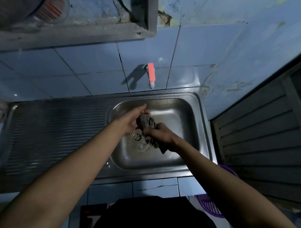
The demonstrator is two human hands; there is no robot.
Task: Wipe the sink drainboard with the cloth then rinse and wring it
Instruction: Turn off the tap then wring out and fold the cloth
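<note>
A dark, bunched-up cloth [146, 122] hangs over the steel sink basin [179, 118], just above the drain [137, 136]. My right hand [162, 135] grips the cloth's lower part, and a loose end dangles below it. My left hand [131, 119] sits against the cloth's upper left side with its fingers stretched up beside it. The ribbed drainboard [52, 133] lies to the left of the basin. An orange tap [151, 73] juts from the tiled wall above the basin; I see no water stream from it.
A grey window frame [99, 31] sits above the tiled wall. A slatted grey door [264, 144] stands at the right. A purple basket [210, 204] rests on the floor below the sink's right corner. A blurred container [50, 5] hangs at the upper left.
</note>
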